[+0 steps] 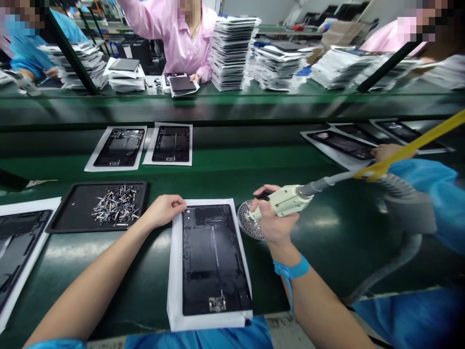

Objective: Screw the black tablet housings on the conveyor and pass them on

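Observation:
In front of me a black tablet housing (203, 242) lies open side up on white paper (175, 291). My left hand (165, 211) is closed, its fingertips at the housing's upper left corner; whatever they pinch, if anything, is hidden. My right hand (278, 225) is wrapped round a pale electric screwdriver (286, 201) with a grey cable. The screwdriver's front end points left over a round perforated metal dish (245, 220), beside the housing's right edge. Its tip is hard to make out. A blue band (296, 267) circles my right wrist.
Left of my hand, a black tray (78, 206) holds a heap of small strip-like parts (116, 206). More tablet housings (121, 145) lie on papers across the green bench. A yellow strap (421, 138) ties up the cable. A co-worker's hand (390, 151) is at the right; another person sits opposite.

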### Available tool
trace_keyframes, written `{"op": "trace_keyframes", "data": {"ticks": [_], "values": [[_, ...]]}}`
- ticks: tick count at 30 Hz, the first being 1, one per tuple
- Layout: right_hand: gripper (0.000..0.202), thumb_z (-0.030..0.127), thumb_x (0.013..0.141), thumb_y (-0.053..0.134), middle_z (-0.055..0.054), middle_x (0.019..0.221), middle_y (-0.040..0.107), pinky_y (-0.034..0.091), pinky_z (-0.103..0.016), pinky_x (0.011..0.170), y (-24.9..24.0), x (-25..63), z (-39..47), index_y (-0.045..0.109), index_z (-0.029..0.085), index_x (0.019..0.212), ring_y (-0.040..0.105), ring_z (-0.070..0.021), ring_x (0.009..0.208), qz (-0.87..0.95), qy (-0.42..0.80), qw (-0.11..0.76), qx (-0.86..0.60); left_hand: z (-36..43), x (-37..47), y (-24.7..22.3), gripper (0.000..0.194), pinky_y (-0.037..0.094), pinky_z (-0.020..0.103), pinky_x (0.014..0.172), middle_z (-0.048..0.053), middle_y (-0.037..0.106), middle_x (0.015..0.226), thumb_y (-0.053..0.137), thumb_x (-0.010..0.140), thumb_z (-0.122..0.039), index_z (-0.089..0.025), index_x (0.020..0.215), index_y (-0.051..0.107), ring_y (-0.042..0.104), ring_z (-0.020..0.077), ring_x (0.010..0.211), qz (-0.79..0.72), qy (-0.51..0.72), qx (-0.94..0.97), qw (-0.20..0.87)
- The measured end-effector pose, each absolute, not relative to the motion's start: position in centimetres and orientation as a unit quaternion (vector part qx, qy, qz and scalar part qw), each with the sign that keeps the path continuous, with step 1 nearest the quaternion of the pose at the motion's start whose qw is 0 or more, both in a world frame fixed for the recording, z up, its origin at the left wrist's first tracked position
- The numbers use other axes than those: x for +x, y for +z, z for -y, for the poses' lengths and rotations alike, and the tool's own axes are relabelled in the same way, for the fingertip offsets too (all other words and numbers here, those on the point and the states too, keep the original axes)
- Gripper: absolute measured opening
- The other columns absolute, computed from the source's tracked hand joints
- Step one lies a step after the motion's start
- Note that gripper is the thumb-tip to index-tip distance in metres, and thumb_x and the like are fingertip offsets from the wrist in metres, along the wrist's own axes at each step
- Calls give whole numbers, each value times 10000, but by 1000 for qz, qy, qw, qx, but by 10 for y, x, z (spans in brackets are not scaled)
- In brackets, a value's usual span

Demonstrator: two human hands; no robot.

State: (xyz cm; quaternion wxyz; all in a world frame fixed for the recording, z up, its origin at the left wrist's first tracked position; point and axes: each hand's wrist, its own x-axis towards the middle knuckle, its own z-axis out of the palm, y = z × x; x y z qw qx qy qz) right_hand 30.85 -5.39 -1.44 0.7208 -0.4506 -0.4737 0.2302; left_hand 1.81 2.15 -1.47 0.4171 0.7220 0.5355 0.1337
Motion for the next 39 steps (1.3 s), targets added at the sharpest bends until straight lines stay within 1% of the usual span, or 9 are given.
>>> {"op": "trace_keyframes", "data": {"ticks": [11, 14, 17, 20, 22, 27, 31, 33, 39], "values": [[290, 305, 829, 772, -4, 892, 669, 522, -277, 495, -15, 309, 55, 646, 214, 1073, 628, -109, 526, 465, 237, 719, -458, -22, 18, -17, 233, 395, 238, 558, -18, 631, 641, 603, 851, -400, -210, 807, 730, 561, 146, 592, -544, 119, 730, 396], [277, 327, 824, 771, -7, 885, 667, 522, -288, 488, -6, 305, 56, 649, 211, 1043, 625, -114, 515, 458, 229, 731, -451, -19, 30, -19, 238, 482, 280, 725, 39, 707, 896, 618, 873, -378, -207, 971, 751, 644, 197, 805, -553, 141, 772, 281], [271, 342, 825, 764, -11, 881, 655, 512, -283, 466, 2, 300, 59, 645, 207, 1027, 619, -113, 504, 459, 232, 737, -438, -20, 50, -22, 358, 486, 371, 921, 114, 673, 1152, 688, 865, -403, -189, 1151, 714, 614, 281, 1069, -511, 150, 832, 157], [286, 347, 821, 766, -11, 893, 645, 516, -277, 440, 7, 292, 62, 635, 213, 1037, 615, -111, 497, 457, 254, 742, -421, -33, 68, -24, 208, 482, 371, 903, 91, 683, 1004, 623, 940, -372, -197, 985, 726, 621, 261, 994, -447, 91, 874, 169], [301, 362, 821, 766, -11, 907, 641, 519, -271, 421, 7, 285, 66, 628, 223, 1049, 616, -112, 500, 455, 282, 739, -409, -48, 74, -25, 199, 484, 339, 861, 68, 666, 927, 566, 977, -315, -203, 895, 708, 626, 227, 923, -437, 81, 875, 189], [295, 389, 866, 728, -15, 927, 654, 511, -254, 423, 3, 263, 81, 618, 249, 1101, 615, -109, 514, 483, 381, 700, -363, -90, 77, -28, 174, 478, 330, 867, 80, 642, 976, 558, 985, -267, -187, 913, 695, 623, 226, 957, -492, 135, 846, 158], [290, 421, 900, 691, 20, 699, 625, 505, -263, 460, -5, 250, 92, 628, 237, 1115, 564, -120, 492, 535, 454, 628, -337, -102, 81, -34, 180, 471, 335, 873, 76, 648, 947, 570, 984, -283, -187, 909, 703, 620, 232, 963, -490, 152, 844, 156], [295, 409, 903, 694, 28, 676, 620, 518, -268, 482, -9, 247, 96, 629, 245, 1139, 565, -122, 503, 549, 459, 617, -327, -102, 82, -36, 185, 469, 340, 870, 74, 655, 938, 572, 984, -292, -187, 914, 708, 618, 234, 959, -489, 156, 844, 154], [353, 415, 879, 726, -35, 946, 664, 520, -258, 455, -14, 245, 99, 619, 240, 1167, 603, -102, 522, 531, 469, 625, -327, -99, 83, -38, 195, 465, 340, 868, 78, 672, 954, 576, 983, -305, -183, 919, 714, 619, 237, 969, -491, 159, 842, 159]]}}
